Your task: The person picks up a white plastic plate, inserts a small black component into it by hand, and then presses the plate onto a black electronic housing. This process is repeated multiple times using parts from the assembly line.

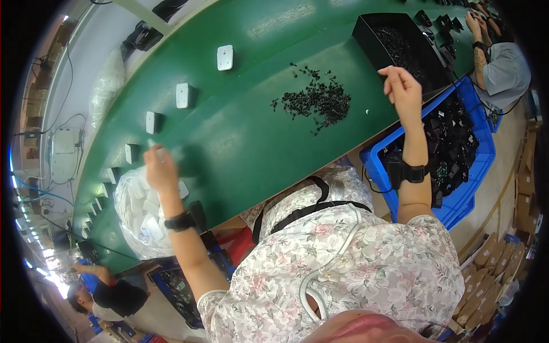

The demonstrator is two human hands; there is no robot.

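Note:
My left hand [161, 168] is over the left part of the green table [246, 166], smeared by motion. A blurred whitish bit shows at its fingertips, too unclear to name. Right beside it lies a clear plastic bag [131, 200] full of white plastic pieces. Just beyond is a white rectangular block with a dark side [151, 122], one of a curved row. My right hand [403, 91] hovers by the near left edge of an open black box [366, 43], its fingers curled together; whatever they pinch is hidden. Between the hands spreads a pile of small black parts [323, 102].
A blue crate [486, 154] heaped with black parts stands below the table edge at right. Another person [503, 68] works at the far right, and one more [114, 294] sits at lower left. Cardboard boxes [486, 268] are stacked at lower right.

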